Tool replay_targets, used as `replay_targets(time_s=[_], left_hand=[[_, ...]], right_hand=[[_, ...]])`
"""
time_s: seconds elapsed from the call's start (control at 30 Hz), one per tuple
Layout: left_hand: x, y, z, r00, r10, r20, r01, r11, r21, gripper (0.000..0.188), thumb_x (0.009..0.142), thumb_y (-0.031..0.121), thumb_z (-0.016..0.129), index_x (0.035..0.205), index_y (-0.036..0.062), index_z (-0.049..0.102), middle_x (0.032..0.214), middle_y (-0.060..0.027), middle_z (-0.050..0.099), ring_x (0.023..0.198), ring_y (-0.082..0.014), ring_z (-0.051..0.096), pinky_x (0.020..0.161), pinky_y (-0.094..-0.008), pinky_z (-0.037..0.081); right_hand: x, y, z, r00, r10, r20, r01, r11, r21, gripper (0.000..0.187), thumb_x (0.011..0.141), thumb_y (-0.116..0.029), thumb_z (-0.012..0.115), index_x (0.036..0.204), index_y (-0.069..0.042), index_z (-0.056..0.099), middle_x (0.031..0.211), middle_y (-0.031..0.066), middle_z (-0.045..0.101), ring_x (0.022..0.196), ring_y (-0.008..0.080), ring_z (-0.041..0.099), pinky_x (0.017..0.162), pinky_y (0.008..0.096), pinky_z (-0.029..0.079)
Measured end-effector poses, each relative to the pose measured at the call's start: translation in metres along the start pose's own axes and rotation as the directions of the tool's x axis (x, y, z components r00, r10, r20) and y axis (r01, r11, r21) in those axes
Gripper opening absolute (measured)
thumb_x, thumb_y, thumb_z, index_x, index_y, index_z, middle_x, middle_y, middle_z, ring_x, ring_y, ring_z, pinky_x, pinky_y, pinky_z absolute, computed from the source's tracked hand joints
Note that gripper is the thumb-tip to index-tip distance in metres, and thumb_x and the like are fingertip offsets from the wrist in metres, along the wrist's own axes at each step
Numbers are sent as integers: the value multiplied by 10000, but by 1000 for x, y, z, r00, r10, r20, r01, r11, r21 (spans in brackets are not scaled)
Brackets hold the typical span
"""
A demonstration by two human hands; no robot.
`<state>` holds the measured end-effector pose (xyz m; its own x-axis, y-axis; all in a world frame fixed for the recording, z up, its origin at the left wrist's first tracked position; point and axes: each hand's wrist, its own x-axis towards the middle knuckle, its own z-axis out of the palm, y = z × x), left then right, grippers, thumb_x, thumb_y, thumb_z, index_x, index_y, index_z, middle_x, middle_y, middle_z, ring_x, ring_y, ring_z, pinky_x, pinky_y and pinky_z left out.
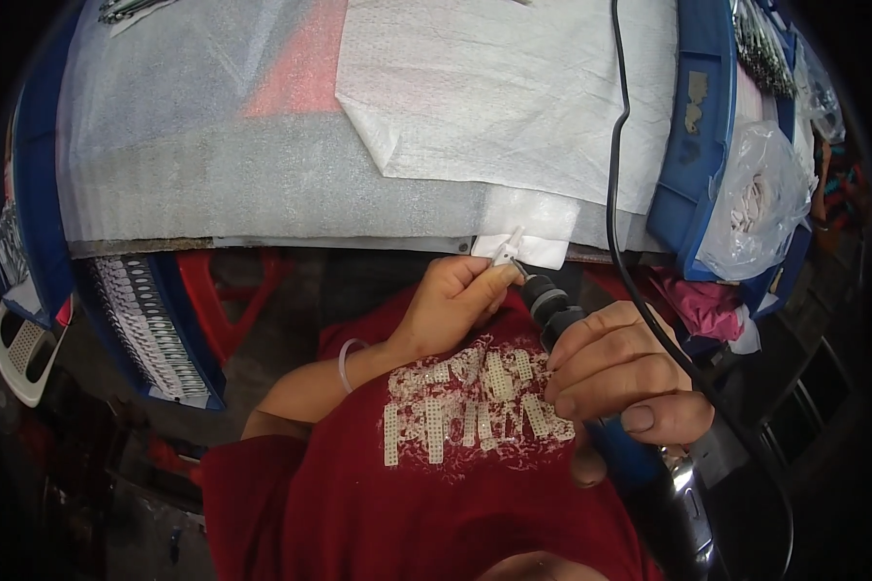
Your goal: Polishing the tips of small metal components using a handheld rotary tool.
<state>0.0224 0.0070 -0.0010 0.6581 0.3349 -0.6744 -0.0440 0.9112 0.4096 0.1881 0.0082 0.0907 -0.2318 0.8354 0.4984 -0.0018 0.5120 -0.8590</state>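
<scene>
At the table's near edge, my left hand [451,305] pinches a small white plastic piece [506,255] between thumb and fingers. The piece lies over a small white pad [552,252] at that edge. My right hand [632,373] is wrapped round a corded electric screwdriver [550,302] with a black nose and a blue and black body. Its thin bit points up and left, reaching the white piece beside my left thumb; whether it touches a screw is too small to tell.
Grey foam sheet [155,184] and a white cloth [513,107] cover the table. A black cable [614,155] hangs down across its right side. Blue bins [688,145] stand at right, one with a clear plastic bag [761,213]. Below left are a blue bin of white parts [150,329] and a red stool [213,300].
</scene>
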Motion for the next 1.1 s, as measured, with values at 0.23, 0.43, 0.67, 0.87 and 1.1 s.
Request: replay_targets(time_s=[0.23,0.43,0.67,0.87,1.1], left_hand=[[1,5,0,1000,-12,19,11,1000,6,221,962,174,531,935,-5,657,621,51,492,543,-17,405,475,-177,314],[0,-1,-1,999,39,-15,-38,999,17,221,955,183,545,896,1,657,620,49,504,533,-14,403,468,-179,305],[-3,3,-5,999,7,47,-12,996,92,251,957,226,542,897,10,654,618,41,501,500,-21,395,444,-191,292],[-1,13,-1,987,1,159,-8,999,45,276,978,235,497,1011,-9,621,651,31,504,530,-38,433,473,-190,334],[-38,54,-4,937,195,288,-309,847,432,306,972,120,455,1203,-46,568,933,-57,523,684,-81,534,643,-210,446]], right_hand=[[7,0,-5,997,41,64,-43,999,22,506,776,-256,767,1024,-50,378,796,127,635,643,221,654,571,330,558],[10,0,-7,992,63,108,-68,997,43,488,764,-227,777,1002,-46,391,823,133,639,657,231,657,587,356,560],[-7,-12,6,995,62,-79,-62,998,-5,556,822,-246,727,1179,-39,354,859,133,618,653,241,638,580,390,528],[-22,-25,-12,978,-69,-198,44,991,-129,600,851,-327,679,1261,-44,345,789,104,590,589,207,596,585,365,504],[-36,-13,-22,920,-135,-368,79,983,-163,553,848,-304,664,1231,-27,379,789,105,573,587,191,568,580,344,478]])
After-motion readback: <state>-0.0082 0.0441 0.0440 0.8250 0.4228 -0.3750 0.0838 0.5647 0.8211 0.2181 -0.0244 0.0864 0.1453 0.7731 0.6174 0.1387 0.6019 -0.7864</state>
